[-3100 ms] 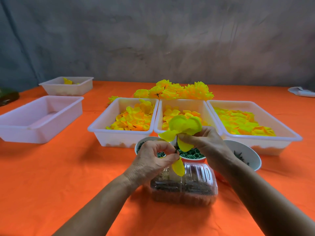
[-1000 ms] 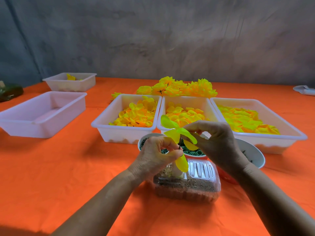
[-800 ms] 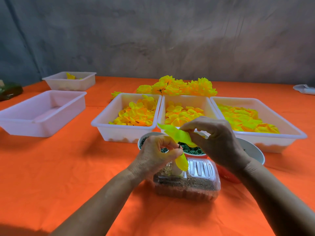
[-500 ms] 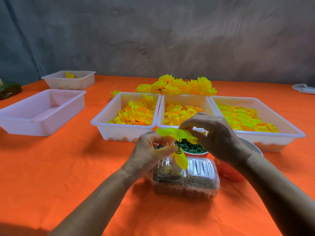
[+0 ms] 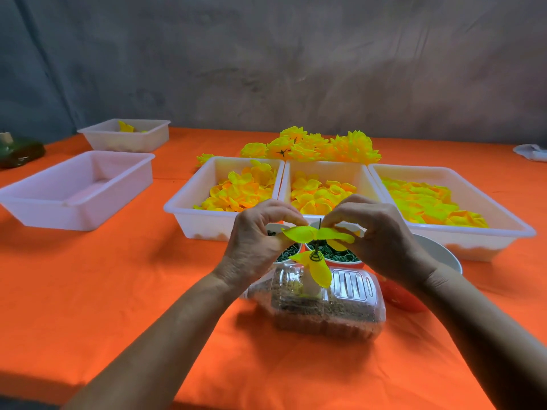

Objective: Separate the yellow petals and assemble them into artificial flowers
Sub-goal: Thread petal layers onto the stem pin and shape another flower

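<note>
My left hand and right hand pinch a thin, floppy yellow fabric petal layer at nine and three o'clock. It looks featherlight and crushable, so I judge its edges near the dark wire stem the best hold.

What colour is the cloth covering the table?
Orange: the cloth is plain bright orange, seen best in the head view.

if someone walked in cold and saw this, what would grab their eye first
Probably the two hands at centre, the left hand and right hand each pinching a side of a yellow petal layer threaded on a thin dark stem. Behind them three white trays of yellow petals sit in a row on the orange tablecloth, with finished flowers heaped behind them.
</note>
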`<state>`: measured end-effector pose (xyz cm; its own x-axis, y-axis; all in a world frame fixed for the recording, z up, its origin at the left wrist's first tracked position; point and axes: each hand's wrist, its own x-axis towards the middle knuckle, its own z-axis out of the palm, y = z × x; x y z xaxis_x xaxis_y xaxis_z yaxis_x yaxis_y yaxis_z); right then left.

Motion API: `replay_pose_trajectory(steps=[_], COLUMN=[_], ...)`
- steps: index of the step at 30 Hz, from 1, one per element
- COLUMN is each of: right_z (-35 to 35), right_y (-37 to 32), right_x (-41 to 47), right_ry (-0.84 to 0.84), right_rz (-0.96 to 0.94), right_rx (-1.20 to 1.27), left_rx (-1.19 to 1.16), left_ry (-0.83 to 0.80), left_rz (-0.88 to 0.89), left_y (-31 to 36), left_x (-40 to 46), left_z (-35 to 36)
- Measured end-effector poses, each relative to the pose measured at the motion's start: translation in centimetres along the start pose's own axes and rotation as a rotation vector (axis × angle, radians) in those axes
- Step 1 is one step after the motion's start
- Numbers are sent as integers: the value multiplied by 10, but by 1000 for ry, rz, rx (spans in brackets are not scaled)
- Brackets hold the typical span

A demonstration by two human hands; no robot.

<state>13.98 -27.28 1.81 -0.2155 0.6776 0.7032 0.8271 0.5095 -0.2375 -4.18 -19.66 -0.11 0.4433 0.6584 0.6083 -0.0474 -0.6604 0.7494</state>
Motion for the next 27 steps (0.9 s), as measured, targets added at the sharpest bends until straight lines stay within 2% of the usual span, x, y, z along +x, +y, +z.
replay_pose_trajectory(steps=[8, 17, 27], right_z=[6, 8, 15], right_y=[-2, -2, 1], right_x=[-8, -14, -21], right_ry=[12, 18, 45], right_rz=[-122, -132, -150], right_rx=[-123, -172, -177], left_rx=[237, 384, 455], left_ry=[26, 17, -23], left_rz=[238, 368, 409], left_y=[-6, -10, -14], left_x=[-7, -12, -14], left_z=[3, 5, 5])
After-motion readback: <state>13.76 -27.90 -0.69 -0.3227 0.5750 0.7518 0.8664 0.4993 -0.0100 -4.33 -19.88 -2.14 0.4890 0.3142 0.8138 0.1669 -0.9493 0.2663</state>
